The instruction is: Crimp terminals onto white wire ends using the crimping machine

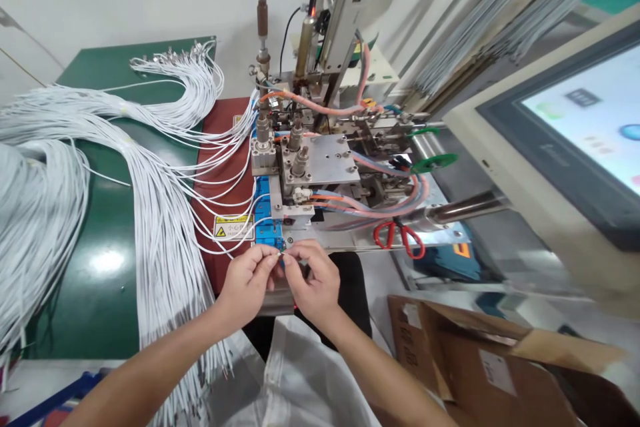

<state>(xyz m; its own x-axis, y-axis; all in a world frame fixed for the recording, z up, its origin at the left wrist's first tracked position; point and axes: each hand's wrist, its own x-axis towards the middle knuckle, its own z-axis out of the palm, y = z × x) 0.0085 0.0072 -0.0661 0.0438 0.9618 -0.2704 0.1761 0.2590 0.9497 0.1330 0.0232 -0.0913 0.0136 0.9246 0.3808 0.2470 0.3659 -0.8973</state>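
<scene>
My left hand [249, 283] is closed in a pinch on the end of a white cable, most of which its fingers hide. Fingertip to fingertip with it, my right hand [313, 277] is also pinched shut, and whatever is between its fingers is too small to make out. Both hands meet just in front of a row of blue clamp blocks [269, 232] on the machine's near edge. White cables [220, 199] run from the left into these blocks. A large bundle of white cables [160, 267] hangs over the table beside my left forearm.
A metal machine [320, 163] with air hoses stands ahead. Red-handled scissors [399, 239] lie right of my hands, near a green-flanged spool [431, 150]. A screen [575, 107] juts in at the right, above a cardboard box [480, 367]. The green table [107, 280] is at left.
</scene>
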